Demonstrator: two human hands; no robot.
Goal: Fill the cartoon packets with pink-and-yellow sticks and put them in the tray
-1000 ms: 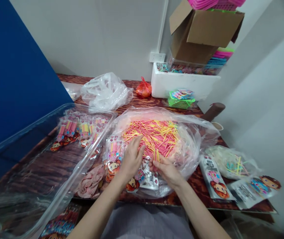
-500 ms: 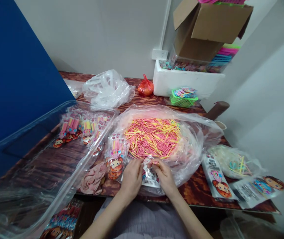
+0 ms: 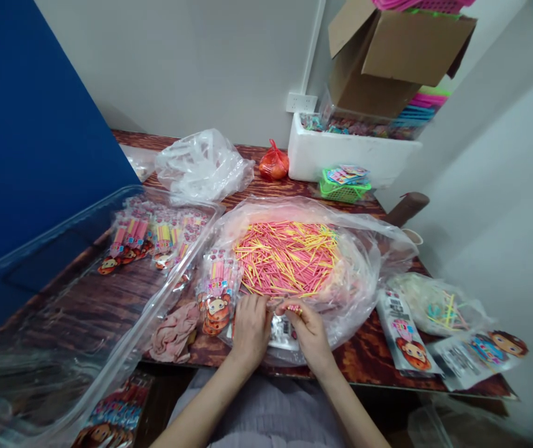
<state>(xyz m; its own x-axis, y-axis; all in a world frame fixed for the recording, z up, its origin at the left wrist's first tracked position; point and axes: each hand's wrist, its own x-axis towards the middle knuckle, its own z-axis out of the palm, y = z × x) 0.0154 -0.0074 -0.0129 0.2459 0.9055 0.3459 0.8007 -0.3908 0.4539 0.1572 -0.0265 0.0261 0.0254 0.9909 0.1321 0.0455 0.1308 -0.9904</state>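
Observation:
My right hand is closed around a small bundle of pink and yellow sticks, whose ends show above the fingers. My left hand, fingers bent and close together, grips a printed silver-and-clear packet lying between the hands at the table's front edge. Its fingertips are partly hidden. Just beyond both hands, a heap of pink and yellow sticks lies in a wide-open clear plastic bag. Left of my left hand is a stack of filled packets with a cartoon face on them.
A clear plastic bin stands at left, with filled packets by its far end. A pink cloth lies near the front edge. Flat packets and a bag of sticks are at right. Behind stand a green basket and white foam box.
My left hand has turned further over the packet, its fingers now bent down on it. My right hand stays close by, and the stick ends show more clearly above its fingers.

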